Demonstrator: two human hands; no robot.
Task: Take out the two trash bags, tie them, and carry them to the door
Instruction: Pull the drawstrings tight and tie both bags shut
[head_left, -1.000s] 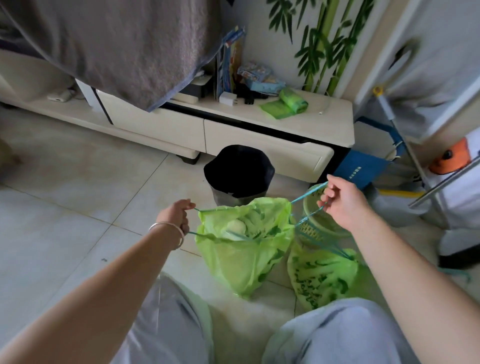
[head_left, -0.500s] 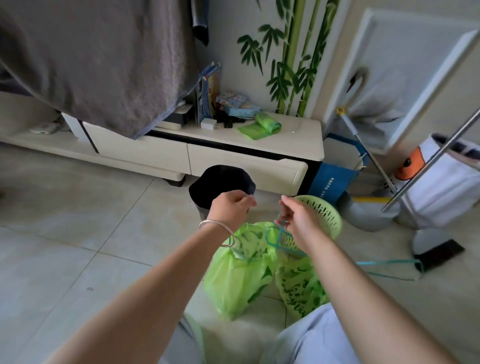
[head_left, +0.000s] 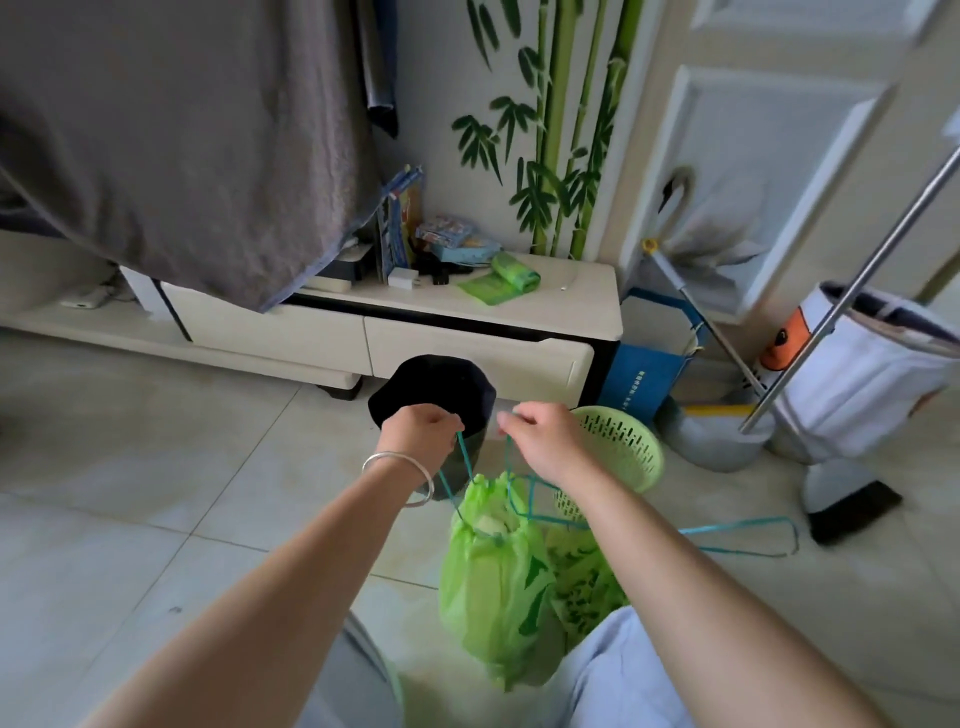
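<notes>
A thin, crinkled green bag (head_left: 493, 587) is hung upright, long axis vertical, its gathered mouth pointing up. Teal drawstrings (head_left: 464, 457) are pinched by the left hand (head_left: 421, 434) and the right hand (head_left: 545, 441), both closed, near each other above it. A second bag (head_left: 587, 587) is slumped just right, below a perforated basket (head_left: 623, 447). Bare tile floor (head_left: 156, 493) is left open on the left.

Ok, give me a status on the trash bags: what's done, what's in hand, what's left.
Done: both green bags are out of the bins; the second bag lies on the floor, its drawstring loose. In hand: the left hand and right hand pull the drawstrings of the first bag, mouth cinched, no knot visible. Left: knot it, tie the second, carry both to the door.
</notes>
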